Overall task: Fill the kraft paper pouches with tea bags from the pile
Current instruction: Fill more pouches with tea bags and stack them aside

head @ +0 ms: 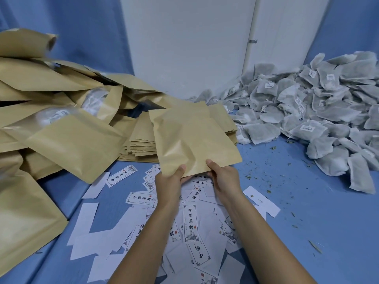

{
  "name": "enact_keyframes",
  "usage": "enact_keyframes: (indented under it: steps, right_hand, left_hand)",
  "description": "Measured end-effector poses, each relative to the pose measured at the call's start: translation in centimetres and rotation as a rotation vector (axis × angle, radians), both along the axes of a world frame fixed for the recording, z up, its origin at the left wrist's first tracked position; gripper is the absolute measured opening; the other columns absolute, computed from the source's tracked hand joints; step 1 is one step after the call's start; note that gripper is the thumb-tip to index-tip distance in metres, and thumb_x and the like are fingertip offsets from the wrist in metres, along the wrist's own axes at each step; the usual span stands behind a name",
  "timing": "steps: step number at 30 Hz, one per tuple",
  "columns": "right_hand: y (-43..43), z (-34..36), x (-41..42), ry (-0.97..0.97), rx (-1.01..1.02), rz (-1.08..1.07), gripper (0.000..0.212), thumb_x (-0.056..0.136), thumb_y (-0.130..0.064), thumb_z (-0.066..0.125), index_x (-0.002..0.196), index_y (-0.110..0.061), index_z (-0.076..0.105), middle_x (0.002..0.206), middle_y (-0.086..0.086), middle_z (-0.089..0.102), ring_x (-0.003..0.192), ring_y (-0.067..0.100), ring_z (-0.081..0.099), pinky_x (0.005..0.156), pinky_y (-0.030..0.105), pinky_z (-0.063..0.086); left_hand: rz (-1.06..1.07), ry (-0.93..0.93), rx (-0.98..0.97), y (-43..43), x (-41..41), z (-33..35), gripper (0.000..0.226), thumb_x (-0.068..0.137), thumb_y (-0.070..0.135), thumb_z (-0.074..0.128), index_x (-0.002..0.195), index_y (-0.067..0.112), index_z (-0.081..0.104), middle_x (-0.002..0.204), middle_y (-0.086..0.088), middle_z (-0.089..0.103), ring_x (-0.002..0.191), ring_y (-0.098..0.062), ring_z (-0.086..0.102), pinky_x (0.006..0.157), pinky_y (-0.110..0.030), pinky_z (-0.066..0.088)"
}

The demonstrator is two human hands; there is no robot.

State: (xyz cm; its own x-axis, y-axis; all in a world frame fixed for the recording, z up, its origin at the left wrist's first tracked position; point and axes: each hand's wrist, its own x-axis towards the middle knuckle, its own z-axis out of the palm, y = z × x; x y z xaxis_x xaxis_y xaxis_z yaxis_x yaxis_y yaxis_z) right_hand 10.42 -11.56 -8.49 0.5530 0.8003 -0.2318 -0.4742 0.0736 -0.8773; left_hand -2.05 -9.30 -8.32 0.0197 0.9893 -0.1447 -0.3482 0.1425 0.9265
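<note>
Left hand [170,181], right hand [223,179] on near edge of pouch [194,138]; crumb-strewn cloth [297,201] rightward

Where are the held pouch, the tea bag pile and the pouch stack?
held pouch [194,140]: head view, creased middle.
tea bag pile [307,111]: head view, heap middle.
pouch stack [142,145]: head view, layered edges.

Blue cloth [307,212] covers the work surface and rises on both sides of white wall panels [184,48] behind.
</note>
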Motion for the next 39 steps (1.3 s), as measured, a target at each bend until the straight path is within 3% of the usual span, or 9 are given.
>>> enact_keyframes:
  steps: [6,11,13,17,22,26,30,34,39]
  right_hand:
    - [0.2,-0.3,-0.8,0.044,0.068,0.06,0.005,0.083,0.0,0.066,0.088,0.003,0.065,0.089,0.012,0.071,0.077,0.023,0.066,0.08,0.036,0.055]
    - [0.1,-0.3,-0.9,0.017,0.04,0.053,0.003,0.083,0.0,0.067,0.082,0.001,0.065,0.08,0.009,0.067,0.063,0.018,0.06,0.065,0.026,0.051]
    - [0.1,-0.3,-1.2,0.027,0.062,0.084,0.003,0.084,-0.001,0.066,0.084,0.002,0.064,0.08,0.011,0.066,0.064,0.02,0.058,0.069,0.03,0.052]
    - [-0.1,-0.1,-1.4,-0.048,0.008,0.108,0.007,0.083,-0.003,0.067,0.079,0.002,0.064,0.08,0.016,0.065,0.066,0.024,0.056,0.073,0.033,0.05]
    - [0.0,-0.2,-1.3,-0.036,-0.009,0.098,0.015,0.083,-0.004,0.068,0.073,0.001,0.059,0.069,0.012,0.056,0.057,0.021,0.051,0.069,0.032,0.049]
    - [0.1,-0.2,-1.9,-0.116,-0.023,0.162,0.019,0.082,-0.006,0.069,0.083,0.011,0.061,0.069,0.016,0.059,0.064,0.026,0.053,0.074,0.04,0.046]
    - [0.0,-0.2,-1.4,-0.087,-0.015,0.151,0.02,0.081,-0.003,0.069,0.068,0.0,0.055,0.055,0.008,0.056,0.053,0.022,0.053,0.067,0.034,0.047]
    - [-0.3,-0.4,-2.4,-0.126,0.022,0.242,0.028,0.083,-0.001,0.066,0.057,-0.011,0.068,0.06,0.005,0.065,0.059,0.022,0.058,0.064,0.031,0.048]
    - [-0.3,-0.4,-2.3,-0.178,0.024,0.27,0.028,0.083,-0.003,0.068,0.055,-0.008,0.067,0.062,0.01,0.065,0.058,0.02,0.061,0.063,0.027,0.05]
  left_hand:
    - [0.003,0.069,0.025,0.1,0.3,-0.4,0.013,0.085,0.007,0.067,0.098,0.011,0.068,0.089,0.0,0.073,0.071,-0.008,0.071,0.055,-0.014,0.051]
    - [-0.02,0.1,0.012,0.6,0.3,-1.0,0.014,0.084,0.011,0.069,0.097,0.014,0.069,0.091,-0.002,0.074,0.086,-0.02,0.071,0.073,-0.027,0.056]
    - [-0.044,0.061,0.016,0.7,0.4,-1.1,0.016,0.084,0.01,0.068,0.1,0.013,0.069,0.092,-0.003,0.074,0.084,-0.02,0.072,0.067,-0.023,0.056]
    - [-0.069,0.017,-0.002,0.7,0.8,-1.3,0.019,0.084,0.009,0.068,0.104,0.007,0.068,0.096,-0.008,0.074,0.09,-0.027,0.07,0.081,-0.036,0.056]
    - [-0.093,-0.308,-0.117,1.0,0.5,-0.5,0.022,0.098,0.016,0.049,0.109,0.0,0.06,0.102,-0.014,0.071,0.094,-0.026,0.069,0.074,-0.036,0.059]
    - [-0.15,-0.306,-0.127,0.6,0.9,-0.2,0.027,0.101,0.015,0.042,0.115,-0.003,0.056,0.11,-0.019,0.066,0.099,-0.03,0.064,0.081,-0.038,0.055]
    - [-0.166,-0.302,-0.126,0.7,1.0,-0.2,0.029,0.101,0.015,0.041,0.115,-0.005,0.055,0.11,-0.02,0.065,0.099,-0.031,0.063,0.083,-0.039,0.054]
    - [-0.222,-0.251,-0.092,0.3,1.4,-0.6,0.025,0.101,0.018,0.042,0.102,0.002,0.061,0.093,-0.013,0.068,0.079,-0.022,0.064,0.064,-0.029,0.05]
    - [-0.236,-0.247,-0.088,0.2,1.3,-0.5,0.025,0.1,0.02,0.044,0.103,0.002,0.061,0.096,-0.014,0.067,0.084,-0.025,0.061,0.064,-0.031,0.047]
